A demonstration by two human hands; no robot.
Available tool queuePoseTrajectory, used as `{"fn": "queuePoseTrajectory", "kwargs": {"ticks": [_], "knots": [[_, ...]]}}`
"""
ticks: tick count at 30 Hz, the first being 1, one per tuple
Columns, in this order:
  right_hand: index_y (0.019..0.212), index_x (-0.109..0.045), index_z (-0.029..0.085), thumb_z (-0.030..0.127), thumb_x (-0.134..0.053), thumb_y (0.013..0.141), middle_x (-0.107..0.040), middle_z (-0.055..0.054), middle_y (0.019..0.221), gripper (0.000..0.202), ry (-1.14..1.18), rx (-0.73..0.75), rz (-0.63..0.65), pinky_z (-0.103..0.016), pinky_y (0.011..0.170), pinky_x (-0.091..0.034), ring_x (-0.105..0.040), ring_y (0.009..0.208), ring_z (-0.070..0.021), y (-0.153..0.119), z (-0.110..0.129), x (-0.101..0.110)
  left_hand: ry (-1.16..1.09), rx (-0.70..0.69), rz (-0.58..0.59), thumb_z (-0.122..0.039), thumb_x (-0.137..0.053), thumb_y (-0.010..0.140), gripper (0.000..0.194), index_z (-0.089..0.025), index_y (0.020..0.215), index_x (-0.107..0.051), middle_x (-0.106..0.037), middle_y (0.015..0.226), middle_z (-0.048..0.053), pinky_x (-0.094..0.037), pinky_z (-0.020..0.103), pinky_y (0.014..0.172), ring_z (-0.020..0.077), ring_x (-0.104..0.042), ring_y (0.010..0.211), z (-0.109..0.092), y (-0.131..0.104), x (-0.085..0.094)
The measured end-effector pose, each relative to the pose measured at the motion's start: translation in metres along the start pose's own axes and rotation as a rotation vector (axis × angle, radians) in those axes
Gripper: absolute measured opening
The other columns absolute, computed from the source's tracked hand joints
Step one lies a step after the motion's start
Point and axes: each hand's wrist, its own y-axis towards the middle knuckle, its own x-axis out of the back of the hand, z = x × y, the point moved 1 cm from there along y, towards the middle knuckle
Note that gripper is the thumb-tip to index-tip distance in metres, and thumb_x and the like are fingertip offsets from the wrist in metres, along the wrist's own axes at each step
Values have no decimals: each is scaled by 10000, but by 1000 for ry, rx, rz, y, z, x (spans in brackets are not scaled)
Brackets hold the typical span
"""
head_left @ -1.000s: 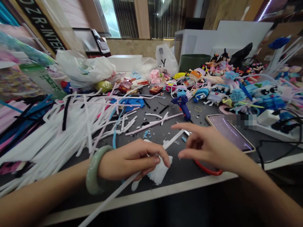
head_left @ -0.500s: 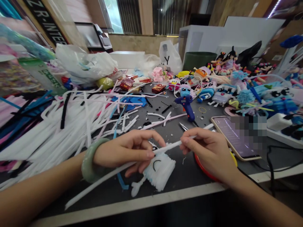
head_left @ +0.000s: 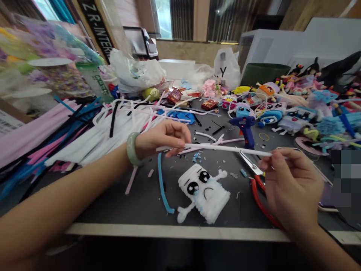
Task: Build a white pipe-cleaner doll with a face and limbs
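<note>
White pipe cleaner [head_left: 225,148] spans the middle of the frame — the left hand [head_left: 159,139] pinches it near one end, the right hand [head_left: 293,184] pinches the other between thumb and fingers. Lower centre, a white frowning figure [head_left: 213,201] lies on the table [head_left: 126,210] — red-handled scissors [head_left: 254,168] to its right.

PLACE: craft workshop | SIGNS — glue gun [head_left: 246,127], scissors [head_left: 254,169], pipe cleaners [head_left: 94,137]
</note>
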Motion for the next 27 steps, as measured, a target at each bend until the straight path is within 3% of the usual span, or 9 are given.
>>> {"fn": "queuePoseTrajectory", "kwargs": {"ticks": [6,12,15,19,23,27], "knots": [[860,-646,350,253,-663,810,-564,13,753,110,19,9,-30,-355,611,-442,-551,644,-183,0,5,-4,37,27,9,-263,-849,627,310,-92,761,-628,-621,514,-7,-402,127,355,59,-506,351,0,1,-2],[1046,-658,349,241,-669,820,-596,-14,858,250,-99,145,39,-340,615,-464,-576,702,-180,-12,7,-2,41,49,-3,-268,-852,616,318,-93,730,-612,-601,513,-27,-420,118,363,57,-522,365,5,1,-15],[1108,-643,335,155,-649,821,-614,-10,856,339,-212,343,134,-319,610,-484,-595,730,-169,-17,9,1,42,55,5,-228,-835,634,271,-92,732,-621,-604,536,-28,-428,113,384,47,-528,394,10,3,-26],[1121,-630,295,109,-670,790,-651,-25,918,381,-420,607,403,-334,723,-530,-625,857,-189,-16,9,4,92,59,-34,-178,-786,675,167,-81,732,-663,-627,576,-5,-444,124,405,43,-517,430,18,4,-43],[1105,-616,283,152,-686,803,-668,-36,973,336,-497,610,605,-296,734,-560,-660,899,-183,-16,8,4,102,46,-70,-175,-763,710,139,-88,768,-672,-640,632,7,-457,121,430,45,-536,483,24,1,-57],[1141,-598,283,177,-723,779,-698,-27,962,397,-478,575,582,-292,748,-573,-679,877,-181,-17,8,3,139,12,-81,-184,-748,736,131,-92,783,-667,-631,651,3,-459,122,463,42,-543,507,27,-1,-67]]}}
